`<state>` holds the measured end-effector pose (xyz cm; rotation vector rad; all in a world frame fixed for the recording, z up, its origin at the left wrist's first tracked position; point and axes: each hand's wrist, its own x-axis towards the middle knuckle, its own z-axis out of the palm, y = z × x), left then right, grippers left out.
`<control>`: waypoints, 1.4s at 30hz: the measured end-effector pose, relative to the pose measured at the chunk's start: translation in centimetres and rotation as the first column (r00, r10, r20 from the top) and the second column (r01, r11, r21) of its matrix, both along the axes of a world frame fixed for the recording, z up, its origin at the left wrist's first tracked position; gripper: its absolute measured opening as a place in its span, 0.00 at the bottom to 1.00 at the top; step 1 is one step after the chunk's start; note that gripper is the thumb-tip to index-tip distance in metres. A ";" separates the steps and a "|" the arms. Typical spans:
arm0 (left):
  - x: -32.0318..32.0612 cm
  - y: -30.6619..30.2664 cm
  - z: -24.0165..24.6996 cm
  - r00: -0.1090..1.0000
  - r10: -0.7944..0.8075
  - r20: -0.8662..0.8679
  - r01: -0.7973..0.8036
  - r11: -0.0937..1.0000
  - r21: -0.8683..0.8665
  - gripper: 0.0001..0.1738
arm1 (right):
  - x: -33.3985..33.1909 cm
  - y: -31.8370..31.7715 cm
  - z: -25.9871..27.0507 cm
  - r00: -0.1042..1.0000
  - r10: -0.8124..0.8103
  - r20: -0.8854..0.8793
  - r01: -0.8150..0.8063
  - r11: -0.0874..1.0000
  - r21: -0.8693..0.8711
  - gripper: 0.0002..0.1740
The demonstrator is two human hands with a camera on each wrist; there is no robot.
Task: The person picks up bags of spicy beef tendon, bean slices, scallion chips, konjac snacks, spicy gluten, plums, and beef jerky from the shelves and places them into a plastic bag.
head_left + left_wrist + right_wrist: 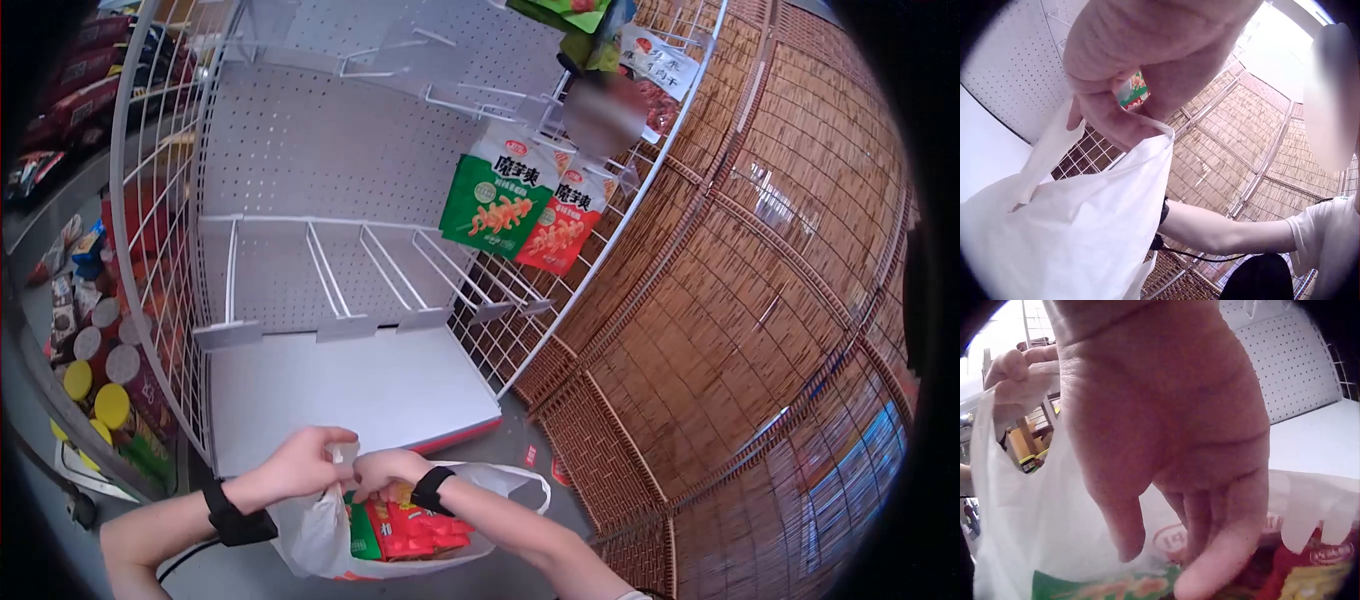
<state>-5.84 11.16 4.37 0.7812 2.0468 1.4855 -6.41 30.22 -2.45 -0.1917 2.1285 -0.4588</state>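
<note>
A white plastic bag (305,535) stands open below the shelf, with red and green snack packets (425,530) inside. My left hand (300,462) grips one bag handle; in the left wrist view the left hand (1147,69) has thumb and fingers curled round the white plastic (1079,231). At the bag's mouth is my right hand (388,470). In the right wrist view the right hand (1166,437) points down over the packets (1110,587), fingers loosely bent and apart, with nothing seen between them.
Behind the bag is a white shelf board (340,390) with a red front edge, below wire hooks (320,265). Green and red packets (500,195) hang at the upper right. A woven screen (740,280) stands right; jars with yellow lids (112,405) are at the left.
</note>
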 end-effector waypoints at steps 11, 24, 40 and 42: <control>0.0 -1.4 -0.3 0.998 0.066 -0.002 -0.066 0.988 -0.140 0.32 | -3.9 -0.5 -4.7 0.964 0.198 0.176 -0.174 0.974 -0.147 0.35; 1.6 -1.3 2.2 0.979 0.167 0.114 -0.139 0.966 -0.219 0.32 | -7.1 1.3 -3.1 0.924 -0.109 -0.365 0.060 0.988 -0.143 0.23; 1.9 -0.8 1.5 0.974 0.179 0.139 -0.148 0.967 -0.209 0.33 | -9.0 3.0 -6.0 0.926 -0.332 -0.179 0.282 0.925 -0.254 0.17; 1.8 -0.9 1.3 0.978 0.171 0.121 -0.145 0.969 -0.198 0.32 | -8.9 3.4 -5.8 0.920 -0.367 -0.137 0.319 0.905 -0.283 0.15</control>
